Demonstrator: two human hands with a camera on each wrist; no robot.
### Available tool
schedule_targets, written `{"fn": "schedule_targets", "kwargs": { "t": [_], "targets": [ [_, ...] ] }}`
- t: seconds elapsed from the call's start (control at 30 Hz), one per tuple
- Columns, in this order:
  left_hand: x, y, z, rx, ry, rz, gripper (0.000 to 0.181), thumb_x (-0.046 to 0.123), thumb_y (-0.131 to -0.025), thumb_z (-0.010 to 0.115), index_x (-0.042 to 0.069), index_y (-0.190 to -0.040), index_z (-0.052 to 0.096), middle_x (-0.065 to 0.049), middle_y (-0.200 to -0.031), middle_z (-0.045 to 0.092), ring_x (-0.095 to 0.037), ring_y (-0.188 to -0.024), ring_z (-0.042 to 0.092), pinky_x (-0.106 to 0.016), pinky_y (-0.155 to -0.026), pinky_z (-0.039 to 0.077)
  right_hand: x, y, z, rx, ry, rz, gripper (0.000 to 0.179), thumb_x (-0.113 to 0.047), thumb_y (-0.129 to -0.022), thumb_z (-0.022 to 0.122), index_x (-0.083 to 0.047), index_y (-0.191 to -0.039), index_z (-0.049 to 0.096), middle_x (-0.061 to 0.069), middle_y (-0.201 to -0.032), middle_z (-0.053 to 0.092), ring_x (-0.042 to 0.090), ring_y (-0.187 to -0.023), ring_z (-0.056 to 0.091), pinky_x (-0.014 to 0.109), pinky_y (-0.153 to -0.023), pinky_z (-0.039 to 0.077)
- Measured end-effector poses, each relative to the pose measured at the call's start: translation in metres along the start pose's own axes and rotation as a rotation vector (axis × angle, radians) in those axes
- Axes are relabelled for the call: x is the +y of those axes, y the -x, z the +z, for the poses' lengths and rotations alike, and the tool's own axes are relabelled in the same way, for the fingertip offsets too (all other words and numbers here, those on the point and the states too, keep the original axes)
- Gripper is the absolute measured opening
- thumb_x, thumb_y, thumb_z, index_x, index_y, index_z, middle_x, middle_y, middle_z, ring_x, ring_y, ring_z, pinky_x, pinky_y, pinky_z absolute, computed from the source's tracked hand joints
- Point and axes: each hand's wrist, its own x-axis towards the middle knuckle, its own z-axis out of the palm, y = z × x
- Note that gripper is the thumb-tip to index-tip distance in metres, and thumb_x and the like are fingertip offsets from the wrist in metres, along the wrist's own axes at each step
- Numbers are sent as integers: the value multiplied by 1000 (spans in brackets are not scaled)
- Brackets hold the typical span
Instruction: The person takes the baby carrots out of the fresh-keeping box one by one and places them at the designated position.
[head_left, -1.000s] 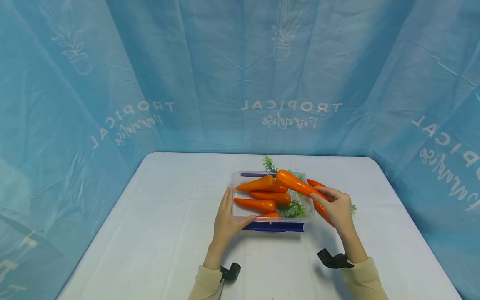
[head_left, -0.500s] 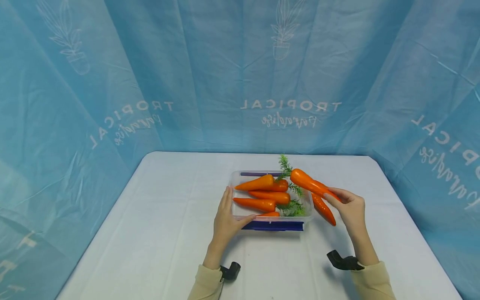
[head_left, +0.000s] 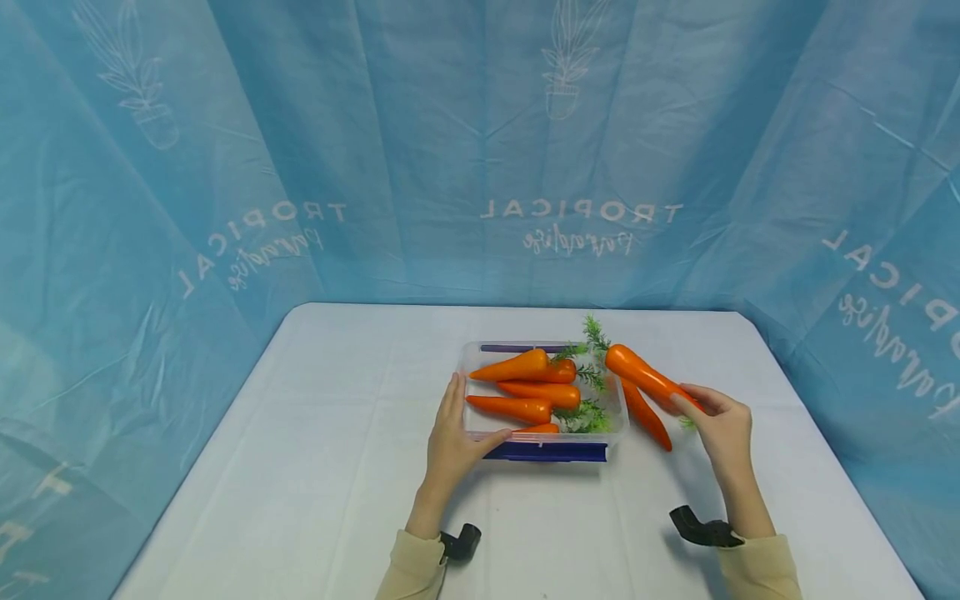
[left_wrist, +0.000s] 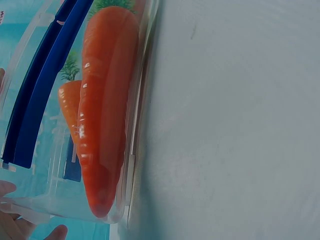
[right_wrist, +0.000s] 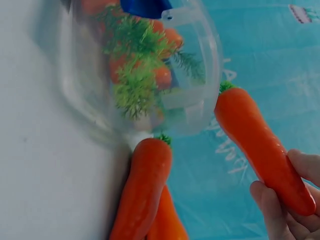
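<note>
The right hand (head_left: 722, 423) pinches a carrot (head_left: 647, 375) by its narrow end, holding it above the surface (head_left: 360, 442), between the box (head_left: 585, 437) and the surface's right edge. The carrot's thick, leafy end points toward the far edge; whether it touches the box I cannot tell.

The left hand (head_left: 452, 442) is unclenched, its fingers lying straight along the box's left wall and its thumb over the near side.

The clear box sits nearer the far edge than the near one, about midway between left and right edges. At least five packed carrots (head_left: 513, 409) lie in it, tips toward the left edge. A blue flap (head_left: 546, 452) sticks out along its near side. Two loose carrots (right_wrist: 142, 190) lie just beside its right end. Behind the far edge hangs a blue curtain (head_left: 420, 150).
</note>
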Motion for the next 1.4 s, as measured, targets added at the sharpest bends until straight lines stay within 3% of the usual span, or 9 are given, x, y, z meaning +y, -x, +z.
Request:
{"fn": "schedule_targets", "kwargs": {
  "t": [0.7, 1.1, 1.4],
  "targets": [
    [0, 1, -1, 22, -1, 27, 116, 58, -64, 80, 15, -153, 19, -9, -160, 21, -32, -144, 28, -55, -114, 30, 24, -2, -4, 91, -60, 21, 39, -23, -83, 75, 3, -111, 68, -26, -82, 63, -9, -81, 59, 3, -71, 47],
    [0, 1, -1, 3, -2, 5, 115, 58, -66, 79, 16, -153, 18, -8, -160, 20, -29, -146, 25, -53, -115, 28, 38, -5, -2, 138, 34, 23, 36, -24, -82, 76, 0, -108, 71, -24, -83, 64, -13, -78, 54, 0, -68, 45],
    [1, 1, -2, 1, 5, 14, 116, 56, -65, 81, 15, -153, 19, -6, -160, 20, -29, -146, 25, -53, -116, 27, 46, -5, 0, 158, 36, 25, 35, -24, -83, 74, 1, -106, 71, -30, -77, 59, -15, -76, 53, -1, -67, 44]
  ]
}}
